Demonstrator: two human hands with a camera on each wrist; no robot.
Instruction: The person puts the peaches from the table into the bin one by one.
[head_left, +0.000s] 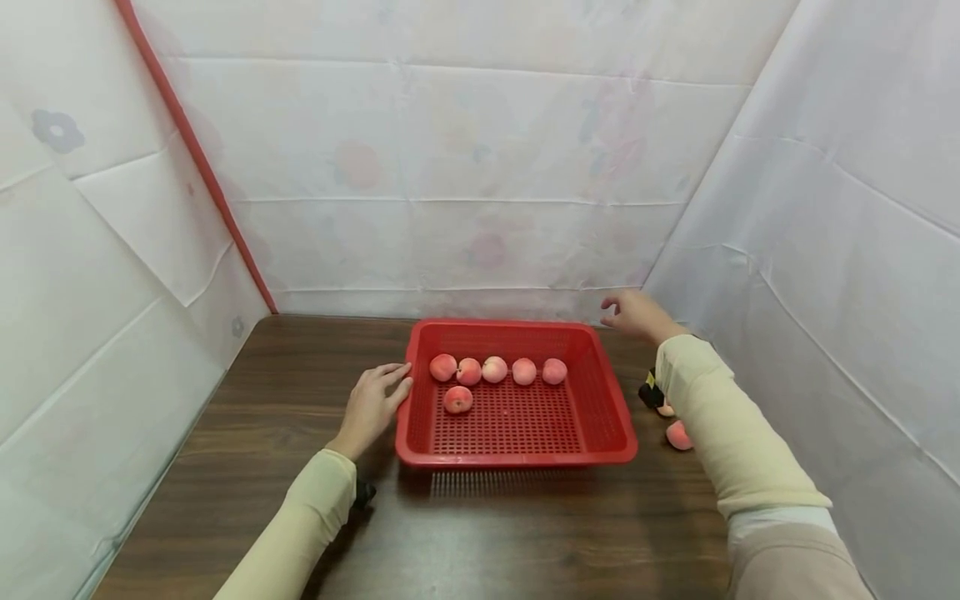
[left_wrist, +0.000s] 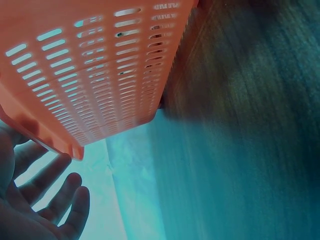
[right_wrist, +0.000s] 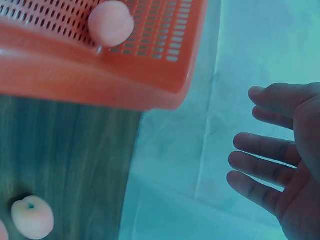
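A red plastic basket (head_left: 517,459) with slotted sides stands on the wooden table. Inside, several peaches (head_left: 494,369) lie in a row towards the back, with one more peach (head_left: 458,400) in front at the left. My left hand (head_left: 372,407) rests at the basket's left rim, fingertips touching it; the left wrist view shows its fingers (left_wrist: 65,197) spread below the rim. Beyond the back right corner, my right hand (head_left: 634,314) is raised and holds nothing. Its fingers (right_wrist: 265,172) are apart and loosely extended in the right wrist view.
Right of the basket, a peach (head_left: 678,435) lies on the table (head_left: 480,533), with another partly hidden by my right sleeve (head_left: 720,417). Near them is the black wrist gear (head_left: 649,390). White patterned sheets (head_left: 487,167) enclose the table at the back and both sides.
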